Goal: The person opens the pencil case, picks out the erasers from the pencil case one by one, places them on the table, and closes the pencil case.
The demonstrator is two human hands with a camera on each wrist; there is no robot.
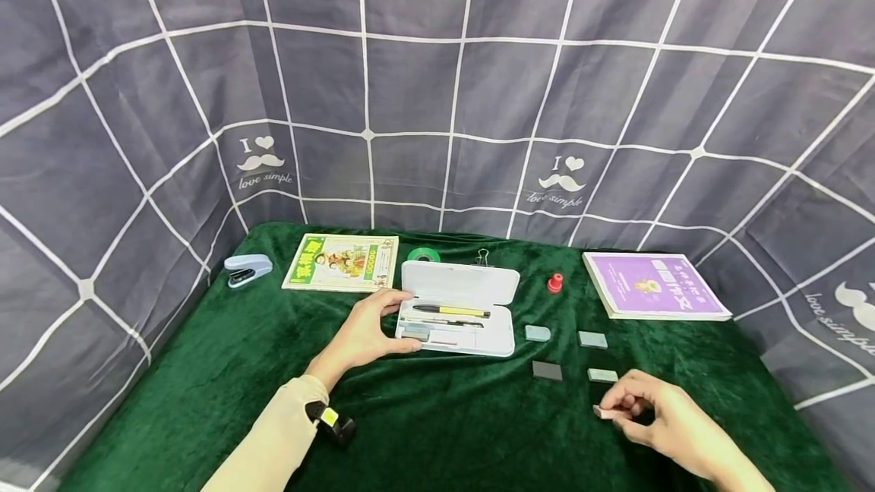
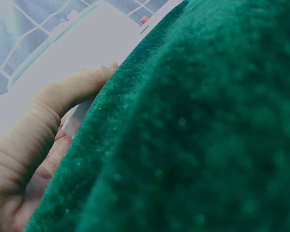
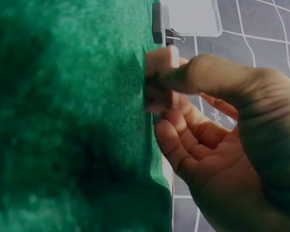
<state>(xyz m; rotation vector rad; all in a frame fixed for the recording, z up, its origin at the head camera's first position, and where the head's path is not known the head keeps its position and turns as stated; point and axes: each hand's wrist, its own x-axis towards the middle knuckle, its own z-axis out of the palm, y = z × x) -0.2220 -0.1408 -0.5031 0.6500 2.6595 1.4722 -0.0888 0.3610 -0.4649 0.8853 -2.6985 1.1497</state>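
An open white pencil case lies on the green cloth, its lid raised at the back. Inside are a yellow-and-black pen, a thinner dark-tipped pen and small pale blocks. My left hand grips the case's left end, thumb at the front edge and fingers toward the hinge. In the left wrist view the thumb lies along the case. Off to the right, my right hand pinches a small pink eraser low over the cloth. Just beyond it lies a pale green eraser.
Near the case sit two light blue erasers and a dark grey one. Farther back are a stapler, a yellow-green book, green tape, a binder clip, a red stamp-like piece and a purple book.
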